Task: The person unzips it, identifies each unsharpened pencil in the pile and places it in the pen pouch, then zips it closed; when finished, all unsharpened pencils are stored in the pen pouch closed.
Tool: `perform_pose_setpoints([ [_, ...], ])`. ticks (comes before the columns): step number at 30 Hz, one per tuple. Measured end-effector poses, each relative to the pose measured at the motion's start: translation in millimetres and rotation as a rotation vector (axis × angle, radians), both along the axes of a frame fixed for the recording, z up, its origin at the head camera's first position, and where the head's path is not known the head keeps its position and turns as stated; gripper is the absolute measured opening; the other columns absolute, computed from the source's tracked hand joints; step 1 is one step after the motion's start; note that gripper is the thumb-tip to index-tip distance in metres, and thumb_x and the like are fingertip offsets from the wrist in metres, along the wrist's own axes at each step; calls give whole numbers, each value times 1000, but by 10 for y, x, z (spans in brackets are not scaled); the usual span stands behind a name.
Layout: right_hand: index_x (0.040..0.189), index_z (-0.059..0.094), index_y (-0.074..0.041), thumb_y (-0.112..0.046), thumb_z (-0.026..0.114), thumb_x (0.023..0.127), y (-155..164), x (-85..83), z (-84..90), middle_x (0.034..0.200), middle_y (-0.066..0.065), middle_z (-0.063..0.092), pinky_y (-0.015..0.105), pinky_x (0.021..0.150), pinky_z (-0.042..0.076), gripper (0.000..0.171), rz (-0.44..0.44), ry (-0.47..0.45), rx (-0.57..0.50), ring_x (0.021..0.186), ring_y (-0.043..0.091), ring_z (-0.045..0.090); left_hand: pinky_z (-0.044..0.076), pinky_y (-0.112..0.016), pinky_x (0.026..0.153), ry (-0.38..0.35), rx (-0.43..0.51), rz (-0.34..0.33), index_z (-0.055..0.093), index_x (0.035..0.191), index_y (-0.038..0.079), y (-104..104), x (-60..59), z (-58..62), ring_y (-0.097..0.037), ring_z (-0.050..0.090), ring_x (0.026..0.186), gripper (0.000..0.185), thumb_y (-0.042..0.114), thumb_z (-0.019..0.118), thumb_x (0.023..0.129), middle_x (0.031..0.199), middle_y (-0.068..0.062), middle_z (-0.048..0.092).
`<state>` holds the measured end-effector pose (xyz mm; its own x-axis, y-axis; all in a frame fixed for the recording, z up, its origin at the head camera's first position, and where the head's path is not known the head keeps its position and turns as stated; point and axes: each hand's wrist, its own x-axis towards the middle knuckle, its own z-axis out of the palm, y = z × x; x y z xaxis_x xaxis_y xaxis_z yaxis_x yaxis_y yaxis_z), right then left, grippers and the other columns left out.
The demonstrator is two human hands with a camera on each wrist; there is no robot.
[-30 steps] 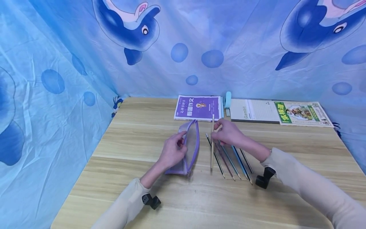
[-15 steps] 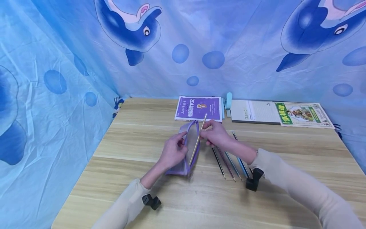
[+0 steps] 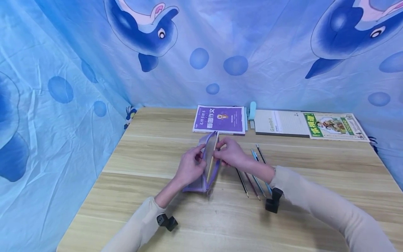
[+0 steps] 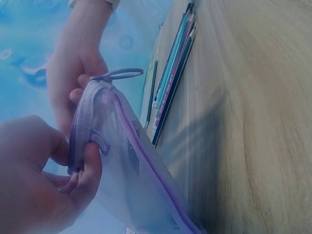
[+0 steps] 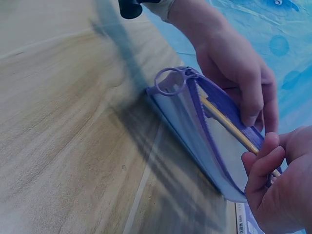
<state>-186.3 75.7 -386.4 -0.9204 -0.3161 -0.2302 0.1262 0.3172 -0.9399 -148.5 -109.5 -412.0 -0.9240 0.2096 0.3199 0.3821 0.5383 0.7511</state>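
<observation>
A purple mesh pencil pouch (image 3: 210, 164) lies on the wooden table (image 3: 151, 154) with its top open. My left hand (image 3: 190, 166) pinches the pouch's left rim (image 4: 80, 136) and holds it apart. My right hand (image 3: 229, 153) pinches a tan pencil (image 3: 212, 157) whose lower end sits inside the pouch opening (image 5: 229, 127). The pouch's ring pull (image 5: 168, 81) points toward me. Several pencils (image 3: 252, 175) lie side by side on the table just right of the pouch (image 4: 170, 87).
At the table's far edge lie a purple book (image 3: 220, 119), a light-blue stapler-like item (image 3: 251, 110), a grey notebook (image 3: 281, 123) and a green booklet (image 3: 333, 125). Blue dolphin-print cloth (image 3: 78, 70) hangs behind and to the left.
My right hand carried the tan pencil left from above the row of pencils to the pouch and slid its end into the opening. The left hand kept its hold on the rim.
</observation>
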Motion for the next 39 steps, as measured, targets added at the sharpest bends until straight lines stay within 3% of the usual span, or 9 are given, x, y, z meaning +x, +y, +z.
perform_pose_setpoints([
  [8,110,51,5,-4,69,88,-48,23,-52,76,16,70,21,38,36,30,4,7,-7,42,11,49,55,-34,72,0,18,-3,58,131,-10,18,31,-14,-20,61,78,56,-9,62,76,88,-11,63],
  [16,115,53,6,-5,71,87,-18,25,-118,78,12,71,23,39,39,35,22,34,25,45,13,53,56,-36,72,20,42,-20,59,130,-11,31,31,-53,-22,60,78,55,-11,61,75,90,-19,64],
  [21,118,55,8,-5,71,86,61,15,-131,79,10,69,26,44,45,38,16,86,52,50,19,59,56,-35,71,59,31,-26,60,127,-12,38,22,-74,-22,61,77,53,-12,60,74,87,-16,63],
  [29,117,54,9,-5,68,87,468,-46,-93,87,23,68,33,53,54,36,-3,88,112,60,34,65,57,-36,70,103,34,-38,60,126,-13,46,-15,-68,-24,62,76,53,-15,59,73,85,-12,62],
  [34,117,52,10,-5,64,89,790,-51,-154,84,22,67,33,55,53,34,41,109,213,61,30,66,57,-36,71,96,20,-32,60,125,-13,32,-15,-43,-24,62,76,52,-14,59,73,85,-12,63],
  [39,111,58,8,-7,63,90,1057,-19,-190,76,15,65,28,48,48,27,89,164,342,57,22,63,58,-39,71,92,28,-36,60,125,-14,23,-20,-33,-25,62,76,52,-15,59,73,85,-13,63],
])
